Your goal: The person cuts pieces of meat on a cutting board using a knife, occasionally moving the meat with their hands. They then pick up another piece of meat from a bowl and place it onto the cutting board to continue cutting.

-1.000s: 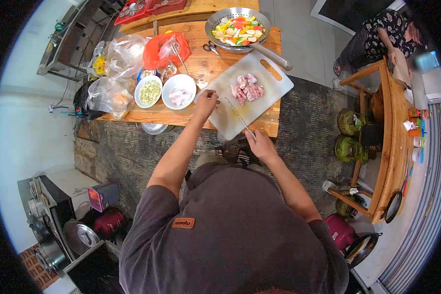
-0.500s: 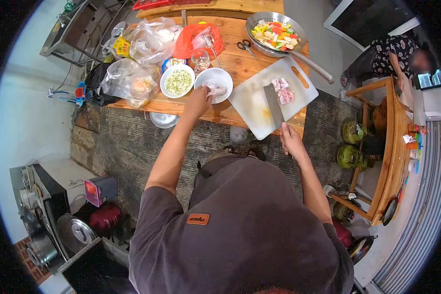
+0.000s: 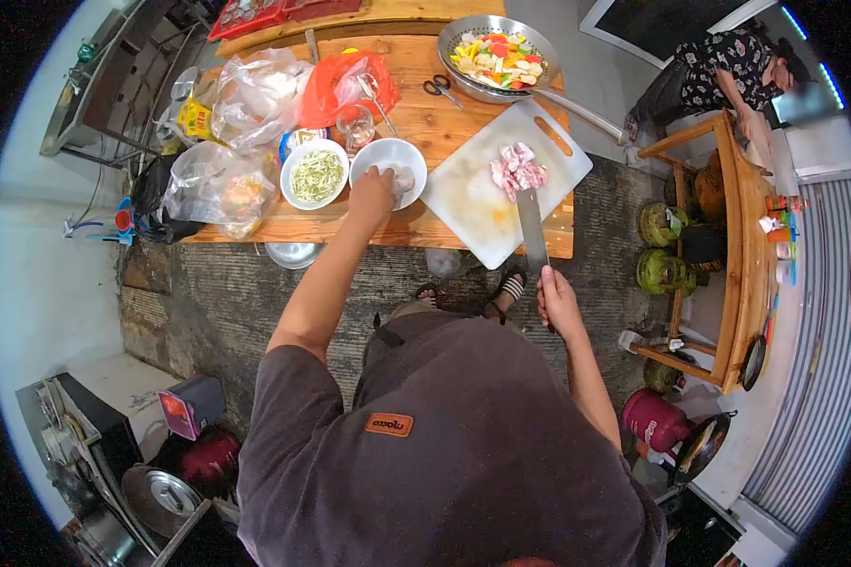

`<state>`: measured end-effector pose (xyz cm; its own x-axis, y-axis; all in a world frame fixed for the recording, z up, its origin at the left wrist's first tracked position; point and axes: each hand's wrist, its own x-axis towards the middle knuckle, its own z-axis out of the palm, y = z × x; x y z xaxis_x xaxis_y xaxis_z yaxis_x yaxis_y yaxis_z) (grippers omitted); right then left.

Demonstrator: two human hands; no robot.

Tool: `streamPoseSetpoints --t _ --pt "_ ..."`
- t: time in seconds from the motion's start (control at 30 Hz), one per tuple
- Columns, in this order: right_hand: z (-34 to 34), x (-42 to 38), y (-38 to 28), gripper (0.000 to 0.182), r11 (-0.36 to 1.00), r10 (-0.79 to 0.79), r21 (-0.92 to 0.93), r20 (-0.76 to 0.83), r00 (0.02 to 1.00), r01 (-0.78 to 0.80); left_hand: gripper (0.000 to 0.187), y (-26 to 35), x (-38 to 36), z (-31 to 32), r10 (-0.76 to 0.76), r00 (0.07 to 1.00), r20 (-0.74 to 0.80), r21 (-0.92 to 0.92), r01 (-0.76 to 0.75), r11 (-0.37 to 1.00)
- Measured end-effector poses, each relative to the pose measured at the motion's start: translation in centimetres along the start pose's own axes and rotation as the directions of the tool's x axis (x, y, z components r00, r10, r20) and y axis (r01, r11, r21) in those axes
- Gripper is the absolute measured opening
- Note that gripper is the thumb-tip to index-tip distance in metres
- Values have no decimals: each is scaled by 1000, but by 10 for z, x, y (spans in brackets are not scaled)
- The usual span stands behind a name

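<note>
Clutter around a wooden worktop point(image 3: 444, 123) outdoors

At the far edge a metal colander point(image 3: 494, 55) of mixed cut vegetables stands beside a pair of scissors point(image 3: 441, 90). An orange plastic bag point(image 3: 346, 83) and clear plastic bags point(image 3: 255, 90) crowd the left end, next to a white bowl of pale green shreds point(image 3: 315, 175). Red crates point(image 3: 279, 11) lie beyond. On the right stands a wooden rack point(image 3: 742, 246) with green gas canisters point(image 3: 662, 248) beside it; a person in a patterned top point(image 3: 719, 61) crouches near its far end. Pots and a lid point(image 3: 161, 491) sit lower left.
</note>
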<state>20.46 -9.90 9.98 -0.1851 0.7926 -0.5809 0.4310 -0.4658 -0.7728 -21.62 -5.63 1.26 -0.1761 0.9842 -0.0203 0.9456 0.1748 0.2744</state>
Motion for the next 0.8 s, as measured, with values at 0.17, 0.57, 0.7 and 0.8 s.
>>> streamPoseSetpoints --t 0.17,0.57,0.7,0.8 --pt "-7 2 7 48 1000 -15 -10 11 1000 15 33 4 4 5 -82 995 49 -8 83 997" --pt "-18 16 7 46 999 -34 -16 56 998 35 32 -4 -1 5 95 993 -64 40 -92 995" --pt "-20 18 2 46 999 -41 -21 81 996 43 28 -23 12 17 29 992 -119 -85 -40 996" --pt "-20 19 -4 47 998 -48 -42 91 995 51 29 -27 14 15 -11 998 -63 -181 0 984"
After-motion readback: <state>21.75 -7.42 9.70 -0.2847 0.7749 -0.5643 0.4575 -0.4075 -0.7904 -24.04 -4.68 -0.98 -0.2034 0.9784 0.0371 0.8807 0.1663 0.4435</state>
